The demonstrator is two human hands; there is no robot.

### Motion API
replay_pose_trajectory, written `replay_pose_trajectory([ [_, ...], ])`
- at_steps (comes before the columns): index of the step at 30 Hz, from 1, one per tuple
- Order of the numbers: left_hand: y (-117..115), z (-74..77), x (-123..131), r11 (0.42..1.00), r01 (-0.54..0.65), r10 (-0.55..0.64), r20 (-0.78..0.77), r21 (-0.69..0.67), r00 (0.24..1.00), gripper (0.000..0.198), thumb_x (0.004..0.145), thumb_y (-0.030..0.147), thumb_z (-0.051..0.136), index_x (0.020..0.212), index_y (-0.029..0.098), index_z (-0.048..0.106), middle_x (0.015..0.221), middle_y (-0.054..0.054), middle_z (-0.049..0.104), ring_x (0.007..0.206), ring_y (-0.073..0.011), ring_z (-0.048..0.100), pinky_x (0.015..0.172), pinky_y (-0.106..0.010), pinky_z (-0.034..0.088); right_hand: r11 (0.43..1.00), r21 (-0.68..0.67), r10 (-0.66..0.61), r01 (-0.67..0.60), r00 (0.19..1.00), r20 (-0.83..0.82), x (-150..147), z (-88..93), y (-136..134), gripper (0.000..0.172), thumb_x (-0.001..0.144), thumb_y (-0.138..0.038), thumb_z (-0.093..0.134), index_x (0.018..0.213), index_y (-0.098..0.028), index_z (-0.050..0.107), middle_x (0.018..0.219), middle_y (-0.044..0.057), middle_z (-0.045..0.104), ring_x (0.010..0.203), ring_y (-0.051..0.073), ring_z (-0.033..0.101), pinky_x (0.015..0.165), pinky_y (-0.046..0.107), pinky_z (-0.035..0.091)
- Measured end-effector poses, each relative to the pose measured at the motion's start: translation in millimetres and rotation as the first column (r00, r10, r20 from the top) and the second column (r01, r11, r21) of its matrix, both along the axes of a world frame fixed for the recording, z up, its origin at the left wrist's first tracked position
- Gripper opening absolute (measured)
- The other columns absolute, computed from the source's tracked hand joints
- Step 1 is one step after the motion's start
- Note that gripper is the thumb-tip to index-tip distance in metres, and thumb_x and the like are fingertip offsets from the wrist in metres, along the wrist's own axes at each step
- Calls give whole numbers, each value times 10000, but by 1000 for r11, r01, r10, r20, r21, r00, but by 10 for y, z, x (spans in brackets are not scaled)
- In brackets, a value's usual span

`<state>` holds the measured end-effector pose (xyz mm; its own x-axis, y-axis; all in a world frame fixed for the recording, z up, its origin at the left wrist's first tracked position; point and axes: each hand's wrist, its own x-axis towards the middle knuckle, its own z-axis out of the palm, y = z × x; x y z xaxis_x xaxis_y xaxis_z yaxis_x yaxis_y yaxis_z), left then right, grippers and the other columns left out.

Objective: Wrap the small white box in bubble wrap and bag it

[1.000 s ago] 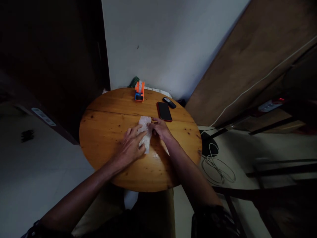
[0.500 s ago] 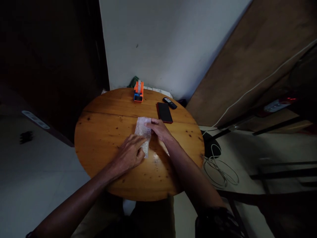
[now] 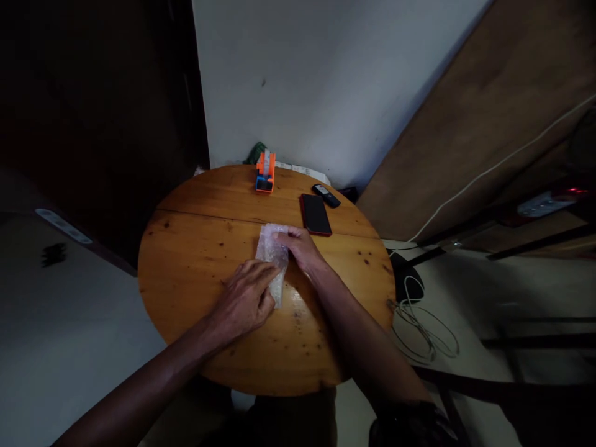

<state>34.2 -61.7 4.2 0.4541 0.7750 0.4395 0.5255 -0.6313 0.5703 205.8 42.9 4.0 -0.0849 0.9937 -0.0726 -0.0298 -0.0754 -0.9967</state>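
A narrow strip of folded bubble wrap [image 3: 274,249] lies near the middle of the round wooden table. My right hand [image 3: 298,243] grips its upper right edge, with the thumb on top and the other fingers mostly hidden beneath. At the lower left, my left hand [image 3: 249,292] holds the wrap's side; its forefinger reaches across the surface, and the thumb sits near the lower end. Whether anything is inside the wrap I cannot tell.
The wooden table [image 3: 186,267] also bears an orange and blue tape dispenser [image 3: 265,172], a dark phone with a red edge [image 3: 316,215] and a small black handset [image 3: 326,195]. A loose cable [image 3: 428,335] coils on the floor at the right.
The whole view has shifted slightly, so the table items appear a little lower and further right. Both hands keep their places on the bubble wrap, with only slight finger movement.
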Motion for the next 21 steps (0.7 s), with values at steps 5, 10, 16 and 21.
replay_pose_trajectory([
  [5, -18, 8, 12, 998, -59, 60, -32, 33, 998, 493, 804, 79, 494, 1255, 176, 667, 1349, -117, 636, 1256, -298, 521, 1056, -477, 482, 986, 161, -85, 53, 976, 199, -16, -77, 37, 152, 667, -329, 692, 676, -195, 620, 605, -61, 514, 602, 105, 442, 576, 223, 362],
  [10, -9, 19, 17, 998, -67, 66, -53, -21, 996, 526, 793, 78, 491, 1289, 186, 628, 1271, -104, 676, 1209, -280, 558, 1045, -459, 486, 978, 198, -107, 59, 964, 242, -45, -104, 55, 149, 659, -320, 672, 679, -203, 583, 614, -64, 460, 601, 103, 394, 573, 230, 330],
  [16, 20, 6, 11, 997, -68, 65, -53, -44, 996, 471, 813, 100, 472, 1251, 147, 638, 1257, -112, 678, 1185, -277, 554, 1047, -438, 483, 986, 156, -67, 51, 993, 98, -80, 12, -7, 210, 646, -354, 698, 757, -211, 592, 682, -55, 505, 635, 113, 432, 605, 237, 355],
  [21, 46, 38, 8, 997, -73, 71, -53, -32, 996, 451, 794, 92, 474, 1200, 139, 667, 1223, -103, 688, 1166, -275, 547, 1052, -430, 469, 977, 211, 12, -38, 992, 123, -52, 228, -85, 266, 650, -389, 738, 711, -205, 557, 624, -71, 441, 595, 97, 370, 573, 234, 313],
])
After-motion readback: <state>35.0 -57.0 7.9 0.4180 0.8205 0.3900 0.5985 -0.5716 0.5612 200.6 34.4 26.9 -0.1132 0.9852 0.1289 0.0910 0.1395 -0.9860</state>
